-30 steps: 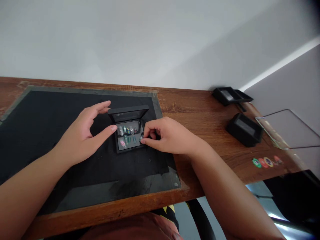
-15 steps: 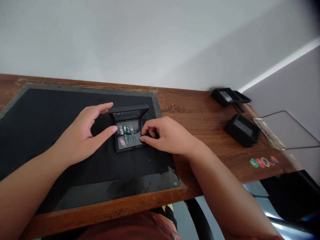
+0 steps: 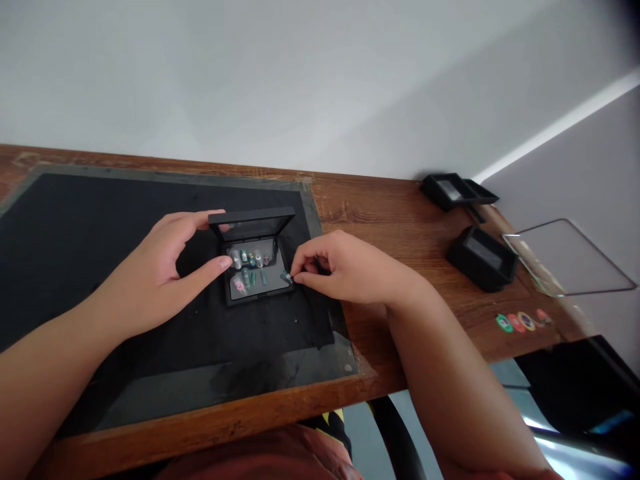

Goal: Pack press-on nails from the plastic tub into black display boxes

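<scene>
A small black hinged case (image 3: 257, 298) stands with its lid (image 3: 253, 215) raised on the black mat. Two rows of press-on nails (image 3: 251, 259), silvery, green and pink, lie on its grey inner pad. My left hand (image 3: 167, 277) steadies the case from the left, thumb at the side of the base and fingers behind the lid. At the right front corner, my right hand (image 3: 335, 267) is closed in a pinch on a greenish press-on nail (image 3: 286, 277), which slants over the pad's edge. Fingertips cover part of this nail.
The black mat (image 3: 150, 360) covers the left of the wooden table (image 3: 380, 220). Black open boxes (image 3: 483, 257) stand at the right, near a wire frame (image 3: 570, 257). Round coloured stickers (image 3: 517, 323) lie near the table's right edge.
My right hand has shifted slightly outward from the case, and the nail at its fingertips now shows more. The left hand stays at the case; the whole view has shifted a little.
</scene>
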The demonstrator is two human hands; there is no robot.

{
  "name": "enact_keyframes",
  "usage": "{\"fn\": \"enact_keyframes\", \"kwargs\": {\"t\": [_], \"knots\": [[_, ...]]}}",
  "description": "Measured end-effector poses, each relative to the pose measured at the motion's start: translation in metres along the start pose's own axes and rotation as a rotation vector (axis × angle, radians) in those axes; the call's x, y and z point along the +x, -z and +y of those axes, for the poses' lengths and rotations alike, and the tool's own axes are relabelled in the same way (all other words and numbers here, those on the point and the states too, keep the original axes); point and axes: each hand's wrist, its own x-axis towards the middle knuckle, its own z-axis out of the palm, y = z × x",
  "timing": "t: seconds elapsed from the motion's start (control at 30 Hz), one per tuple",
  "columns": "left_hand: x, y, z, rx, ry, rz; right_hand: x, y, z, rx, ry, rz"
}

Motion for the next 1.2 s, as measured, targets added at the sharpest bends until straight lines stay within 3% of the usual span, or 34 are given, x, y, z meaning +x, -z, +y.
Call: {"fn": "enact_keyframes", "kwargs": {"t": [0.63,0.9,1.2], "knots": [[0.0,-0.002,-0.006,0.036,-0.082,0.01,0.006,-0.017,-0.012,-0.075,0.02,0.134],[0.001,-0.001,-0.005,0.042,-0.067,-0.007,0.01,-0.023,-0.012,-0.115,0.071,0.265],[-0.001,0.0,-0.004,0.039,-0.072,-0.042,0.015,-0.032,-0.002,-0.148,0.286,0.257]]}}
